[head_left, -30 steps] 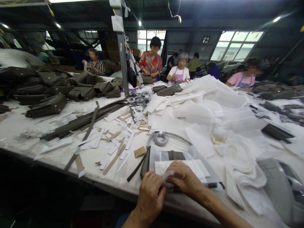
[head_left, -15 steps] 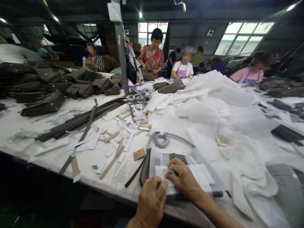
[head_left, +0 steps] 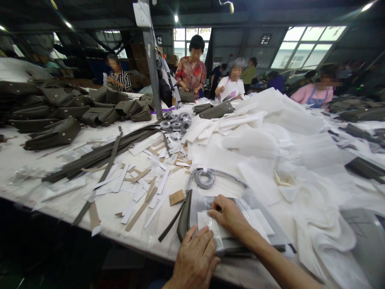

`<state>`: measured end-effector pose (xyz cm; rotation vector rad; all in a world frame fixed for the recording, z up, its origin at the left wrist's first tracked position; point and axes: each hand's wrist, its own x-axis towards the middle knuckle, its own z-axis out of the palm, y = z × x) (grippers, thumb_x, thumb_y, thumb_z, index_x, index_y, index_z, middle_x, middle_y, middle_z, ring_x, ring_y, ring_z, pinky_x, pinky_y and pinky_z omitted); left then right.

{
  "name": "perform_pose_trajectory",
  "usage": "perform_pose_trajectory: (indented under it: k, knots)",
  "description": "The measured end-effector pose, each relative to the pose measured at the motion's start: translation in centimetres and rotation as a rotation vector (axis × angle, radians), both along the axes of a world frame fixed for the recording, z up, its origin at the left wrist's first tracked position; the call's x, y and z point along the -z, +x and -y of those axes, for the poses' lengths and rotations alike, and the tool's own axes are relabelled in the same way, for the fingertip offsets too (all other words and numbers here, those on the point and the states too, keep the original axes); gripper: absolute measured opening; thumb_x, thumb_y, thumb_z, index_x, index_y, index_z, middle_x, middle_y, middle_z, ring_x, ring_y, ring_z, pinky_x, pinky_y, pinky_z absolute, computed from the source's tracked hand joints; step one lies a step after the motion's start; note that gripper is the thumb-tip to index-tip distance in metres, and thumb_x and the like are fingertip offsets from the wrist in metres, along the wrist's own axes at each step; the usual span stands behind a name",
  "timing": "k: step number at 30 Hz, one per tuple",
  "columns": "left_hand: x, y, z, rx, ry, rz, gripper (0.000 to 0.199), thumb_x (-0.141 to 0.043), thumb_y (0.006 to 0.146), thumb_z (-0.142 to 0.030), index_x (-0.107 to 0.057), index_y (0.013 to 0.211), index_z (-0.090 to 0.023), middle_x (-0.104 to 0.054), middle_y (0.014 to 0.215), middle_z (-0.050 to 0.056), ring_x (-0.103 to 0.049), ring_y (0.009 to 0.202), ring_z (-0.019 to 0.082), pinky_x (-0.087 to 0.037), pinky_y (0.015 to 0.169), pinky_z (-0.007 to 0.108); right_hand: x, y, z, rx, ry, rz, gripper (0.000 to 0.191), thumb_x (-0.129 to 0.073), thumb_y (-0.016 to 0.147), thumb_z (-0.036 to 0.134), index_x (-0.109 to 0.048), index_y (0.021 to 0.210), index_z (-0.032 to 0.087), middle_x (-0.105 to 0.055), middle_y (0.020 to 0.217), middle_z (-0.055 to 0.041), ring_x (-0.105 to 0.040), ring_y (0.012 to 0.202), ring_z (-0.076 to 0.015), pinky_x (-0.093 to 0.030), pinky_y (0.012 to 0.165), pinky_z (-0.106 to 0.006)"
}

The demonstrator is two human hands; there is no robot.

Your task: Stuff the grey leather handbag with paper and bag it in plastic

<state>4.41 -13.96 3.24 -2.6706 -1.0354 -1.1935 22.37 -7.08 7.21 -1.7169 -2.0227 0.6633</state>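
A dark olive bag lies at the table's front edge, with translucent sheeting and white paper over it. My left hand rests on its near edge, fingers stretched out over a clear plastic packet. Just to the right, my right hand has its fingers curled and pinched at the top of the packet. The fingertips are partly hidden. Behind the bag sits a coiled grey strap in clear wrap.
A brown tag, paper strips and long dark straps litter the table to the left. White foam sheets heap up at the right. Dark bags are piled far left, beside a metal post. Several people work across the table.
My left hand's fingers have gone from bent to stretched flat on the packet. The right hand stays in nearly the same place, pinching the plastic.
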Motion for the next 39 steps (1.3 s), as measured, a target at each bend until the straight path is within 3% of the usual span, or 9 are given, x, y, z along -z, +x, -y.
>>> perform_pose_trajectory:
  k: [4,8,11,15,18,21,28,34,39]
  knots:
    - [-0.2,-0.3,0.1,0.005,0.002,-0.067,0.039,-0.035,0.102,-0.040,-0.058,0.125,-0.017,-0.071,0.111,0.005,-0.063,0.109,0.020,-0.044,0.098,0.037,0.0,0.0,-1.0,0.007,0.029,0.014,0.011,-0.065,0.078,0.017,-0.059,0.070,0.020,-0.061,0.075,-0.0001,-0.057,0.070,-0.0155,-0.041,0.067,-0.027]
    - [-0.4,-0.6,0.1,-0.002,0.002,-0.075,0.039,-0.034,0.102,-0.037,-0.058,0.125,-0.017,-0.070,0.114,0.004,-0.062,0.110,0.021,-0.044,0.098,0.039,-0.7,0.7,-2.0,0.065,0.033,-0.013,0.009,-0.066,0.075,0.016,-0.058,0.073,0.020,-0.063,0.068,0.0013,-0.058,0.064,-0.0157,-0.043,0.062,-0.026]
    - [-0.3,-0.6,0.1,0.009,0.008,-0.087,0.036,-0.037,0.102,-0.034,-0.058,0.125,-0.018,-0.070,0.114,0.005,-0.063,0.110,0.020,-0.046,0.097,0.038,-1.7,1.0,-1.3,0.099,0.129,-0.030,0.005,-0.061,0.082,0.020,-0.059,0.077,0.020,-0.065,0.074,-0.0013,-0.060,0.069,-0.0175,-0.047,0.067,-0.029]
    - [0.5,-0.2,0.0,-0.014,0.016,-0.016,0.033,-0.039,0.101,-0.030,-0.061,0.122,-0.020,-0.071,0.110,0.005,-0.063,0.109,0.019,-0.043,0.101,0.037,-2.0,0.6,1.9,-0.110,0.260,-0.065,0.021,-0.049,0.095,0.025,-0.068,0.102,0.021,-0.073,0.098,-0.0072,-0.068,0.089,-0.0208,-0.054,0.082,-0.033]
    - [1.1,-0.1,-0.2,-0.011,0.055,0.037,0.033,-0.036,0.101,-0.026,-0.065,0.117,-0.021,-0.073,0.107,0.004,-0.061,0.112,0.018,-0.035,0.109,0.034,-0.7,0.3,4.1,-0.281,0.236,0.034,0.036,-0.053,0.095,0.030,-0.061,0.130,0.021,-0.063,0.132,-0.0115,-0.058,0.123,-0.0263,-0.044,0.108,-0.044]
    - [1.3,-0.4,-0.3,0.016,0.062,0.024,0.036,-0.033,0.101,-0.025,-0.067,0.113,-0.022,-0.072,0.108,0.002,-0.058,0.119,0.018,-0.029,0.114,0.034,0.5,0.5,4.7,-0.329,0.179,0.143,0.051,-0.055,0.095,0.037,-0.049,0.143,0.021,-0.045,0.149,-0.0117,-0.042,0.138,-0.0289,-0.029,0.117,-0.053]
    - [0.9,-0.8,-0.3,-0.003,-0.001,-0.061,0.032,-0.037,0.101,-0.028,-0.064,0.118,-0.024,-0.069,0.119,0.000,-0.057,0.120,0.020,-0.040,0.106,0.036,0.9,0.6,4.1,-0.267,0.097,0.253,0.058,-0.052,0.096,0.049,-0.045,0.145,0.019,-0.039,0.152,-0.0129,-0.033,0.143,-0.0334,-0.021,0.117,-0.062]
    - [-0.8,-1.3,-0.4,0.041,-0.013,-0.187,0.036,-0.047,0.099,-0.035,-0.055,0.132,-0.024,-0.064,0.129,0.000,-0.057,0.119,0.022,-0.048,0.098,0.037,-0.6,0.6,3.8,-0.239,0.028,0.248,0.054,-0.041,0.101,0.045,-0.041,0.148,0.018,-0.037,0.153,-0.0138,-0.029,0.145,-0.0300,-0.022,0.117,-0.059]
    - [-1.2,-1.2,-0.5,0.018,0.011,-0.223,0.039,-0.052,0.097,-0.033,-0.053,0.135,-0.026,-0.063,0.131,0.000,-0.057,0.120,0.023,-0.048,0.099,0.038,-0.9,-1.3,1.2,-0.266,0.038,0.242,0.058,-0.042,0.100,0.044,-0.037,0.149,0.014,-0.035,0.154,-0.0154,-0.025,0.146,-0.0292,-0.015,0.120,-0.055]
